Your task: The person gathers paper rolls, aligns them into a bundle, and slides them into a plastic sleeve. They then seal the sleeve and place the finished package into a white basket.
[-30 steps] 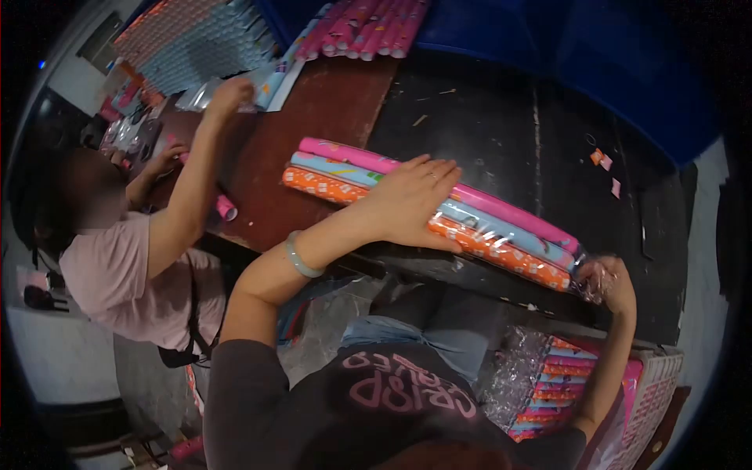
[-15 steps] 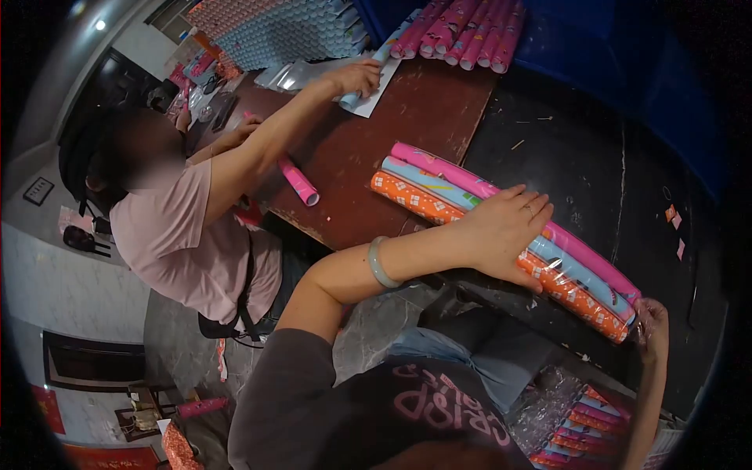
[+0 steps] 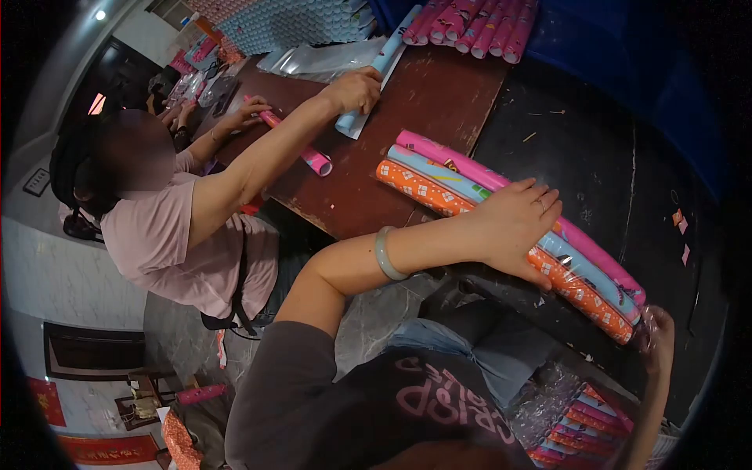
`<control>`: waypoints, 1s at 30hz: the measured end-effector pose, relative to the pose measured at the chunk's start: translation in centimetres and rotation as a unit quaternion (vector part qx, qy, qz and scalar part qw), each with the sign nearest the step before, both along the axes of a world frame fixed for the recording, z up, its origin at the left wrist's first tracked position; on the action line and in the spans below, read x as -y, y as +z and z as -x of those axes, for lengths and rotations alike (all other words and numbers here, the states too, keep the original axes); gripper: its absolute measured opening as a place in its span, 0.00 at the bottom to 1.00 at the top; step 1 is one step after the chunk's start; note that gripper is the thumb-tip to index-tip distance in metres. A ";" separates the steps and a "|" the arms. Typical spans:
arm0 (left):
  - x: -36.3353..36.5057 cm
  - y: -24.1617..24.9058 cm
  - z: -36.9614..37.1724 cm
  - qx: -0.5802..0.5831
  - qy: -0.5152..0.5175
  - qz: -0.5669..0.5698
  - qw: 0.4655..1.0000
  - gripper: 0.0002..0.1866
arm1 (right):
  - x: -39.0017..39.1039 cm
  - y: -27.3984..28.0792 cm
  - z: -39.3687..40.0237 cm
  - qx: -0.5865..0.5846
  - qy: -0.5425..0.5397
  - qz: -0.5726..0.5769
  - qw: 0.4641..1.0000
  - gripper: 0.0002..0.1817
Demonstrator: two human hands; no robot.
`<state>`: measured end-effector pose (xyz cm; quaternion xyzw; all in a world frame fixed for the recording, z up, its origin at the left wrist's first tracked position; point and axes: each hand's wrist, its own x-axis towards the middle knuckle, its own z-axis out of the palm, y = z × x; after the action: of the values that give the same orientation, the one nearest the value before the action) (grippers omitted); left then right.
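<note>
Three rolls of wrapping paper lie side by side, slanting across the tables: a pink roll [image 3: 593, 249], a light-blue roll [image 3: 427, 174] and an orange roll [image 3: 423, 190] with white squares. Clear shiny film covers at least their right part. My left hand [image 3: 513, 227] lies across their middle, palm down, fingers stretched over the pink side and thumb spread towards the orange side. At the right end, my right hand [image 3: 658, 333] pinches the bunched clear film [image 3: 647, 321] close to the roll ends.
A co-worker [image 3: 168, 227] sits at left, one hand on a blue roll [image 3: 392, 55], the other by a pink roll [image 3: 316, 161]. Pink rolls [image 3: 478, 31] are stacked on the brown table [image 3: 439, 94]. Film-wrapped rolls [image 3: 583, 431] lie low at right. Scraps dot the black table [image 3: 580, 157].
The view has shifted slightly. The co-worker's far hand now rests on the end of the pink roll. My hands keep their places on the rolls and film.
</note>
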<state>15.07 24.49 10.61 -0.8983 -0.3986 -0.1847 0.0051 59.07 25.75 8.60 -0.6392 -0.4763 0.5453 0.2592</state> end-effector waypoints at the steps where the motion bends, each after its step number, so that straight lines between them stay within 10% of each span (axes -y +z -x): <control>1: 0.0 0.0 0.0 0.002 0.003 0.000 1.000 0.56 | 0.4 -0.2 -0.5 0.002 0.003 0.000 1.000 0.13; 13: 0.0 -0.2 0.0 -0.008 0.004 0.008 1.000 0.57 | 1.4 0.9 1.2 -0.072 0.019 0.055 0.996 0.13; 18: 0.0 -0.2 0.0 -0.006 -0.004 -0.002 1.000 0.57 | 1.3 -0.9 1.7 -0.023 -0.159 0.018 0.987 0.15; 30: 0.0 -0.2 0.0 0.001 0.001 -0.012 1.000 0.57 | 1.7 1.2 2.5 -0.014 -0.005 0.019 1.000 0.14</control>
<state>15.09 24.52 10.41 -0.8977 -0.3970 -0.1904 0.0155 56.56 24.09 9.78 -0.6383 -0.4589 0.5625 0.2560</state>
